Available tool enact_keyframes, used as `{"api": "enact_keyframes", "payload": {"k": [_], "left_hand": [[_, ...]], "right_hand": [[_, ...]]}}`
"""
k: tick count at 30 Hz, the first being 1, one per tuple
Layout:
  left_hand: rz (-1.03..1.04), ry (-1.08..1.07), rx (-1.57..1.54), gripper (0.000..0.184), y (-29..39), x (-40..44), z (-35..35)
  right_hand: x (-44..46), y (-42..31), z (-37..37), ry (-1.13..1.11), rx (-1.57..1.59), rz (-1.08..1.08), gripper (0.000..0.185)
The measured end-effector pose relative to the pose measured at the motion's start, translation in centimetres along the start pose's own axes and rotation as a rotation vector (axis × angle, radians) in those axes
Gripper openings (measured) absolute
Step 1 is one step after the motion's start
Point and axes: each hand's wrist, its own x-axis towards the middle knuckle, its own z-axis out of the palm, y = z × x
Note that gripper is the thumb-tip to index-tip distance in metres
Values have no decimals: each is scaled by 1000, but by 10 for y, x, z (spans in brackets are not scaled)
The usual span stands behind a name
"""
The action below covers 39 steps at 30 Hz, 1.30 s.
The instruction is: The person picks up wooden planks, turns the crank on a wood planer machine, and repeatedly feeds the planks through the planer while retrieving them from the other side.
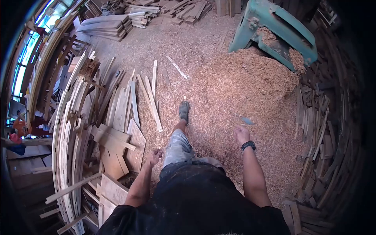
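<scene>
My left hand [155, 157] hangs beside my left thigh, its fingers loosely bent and somewhat apart, with nothing visible in it. Nearest to it on the left are flat wooden boards [114, 138] that lie overlapping, not touched by the hand. Out in front of my right side is my right hand [241, 134], fingers curled in and nothing seen inside. A dark watch [248, 145] is on that wrist. Below the right hand, the floor [211, 117] is covered in wood shavings, and a small bluish piece [246, 120] lies just beyond the hand.
A teal machine [290, 29] stands at the back right, with a heap of shavings [254, 78] spilling from it. Long planks [66, 149] are stacked along the left. Loose strips [150, 100] lie ahead-left. More wood is piled at the right [321, 137] and far back [103, 25].
</scene>
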Motion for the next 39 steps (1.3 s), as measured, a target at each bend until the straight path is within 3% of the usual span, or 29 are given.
{"api": "enact_keyframes", "payload": {"k": [3, 4, 6, 7, 8, 10, 12, 14, 16, 17, 18, 20, 21, 25, 26, 28, 29, 30, 32, 33, 34, 35, 36, 38, 39], "left_hand": [[-36, -15, -57, 23, 1, 57, -25], [-41, -22, -53, 23, 13, 85, -42], [92, -177, 505, 19, 45, 145, -78], [112, -122, 384, 19, 53, 172, -91], [143, -58, 263, 19, 69, 209, -102], [302, 39, 550, 21, 157, 260, -121], [282, 42, 511, 24, 247, 305, -133], [354, 70, 394, 28, 282, 376, -142], [413, 76, 427, 30, 348, 418, -140], [298, 52, 325, 30, 396, 424, -130], [342, 30, 75, 26, 405, 454, -120], [384, -31, 93, 25, 453, 491, -108], [428, -85, -2, 26, 465, 516, -99], [395, -115, 127, 31, 532, 590, -79], [391, -91, 207, 34, 536, 617, -79], [391, -20, 145, 31, 517, 671, -82], [446, -64, 325, 28, 498, 696, -97], [509, -109, 495, 26, 494, 718, -103], [340, -124, 635, 25, 558, 724, -97], [373, -133, 657, 26, 583, 737, -96], [410, -138, 680, 27, 605, 754, -94], [386, -88, 384, 27, 612, 772, -87], [358, -48, 89, 27, 623, 794, -75], [145, -102, -7, 34, 696, 813, -58], [135, -128, 25, 35, 727, 830, -48]], "right_hand": [[34, 0, 14, -40, -135, 38, 18], [39, -4, 18, -105, -318, 38, 21], [49, 10, 27, -166, -559, -33, 22], [49, 35, 29, -168, -626, -99, 21], [50, 32, 36, -167, -631, -86, 21], [56, 15, 64, -132, -207, 398, 17], [71, -50, 77, -178, -278, 354, 20], [102, -102, 86, -226, -344, 301, 23], [145, -132, 99, -219, -378, 199, 27], [172, -123, 103, -197, -417, 126, 28], [198, -122, 110, -189, -412, 129, 28], [254, -130, 118, -174, -295, 98, 29], [275, -170, 120, -211, -389, 57, 29], [397, -194, 143, -243, -226, 270, 30], [454, -108, 153, -321, -288, 100, 35], [507, -198, 147, -244, -517, 193, 26], [542, -224, 146, -460, -1198, -159, 25], [551, -277, 136, -149, -529, 33, 26], [608, -322, 127, -72, -432, -40, 28], [630, -348, 121, -56, -428, -55, 28], [647, -385, 115, -87, -233, 59, 28], [669, -414, 109, -122, -34, 167, 29], [695, -429, 106, -110, -23, 143, 29], [735, -454, 107, -31, -4, -113, 27], [756, -462, 108, -42, 77, -80, 31]]}}
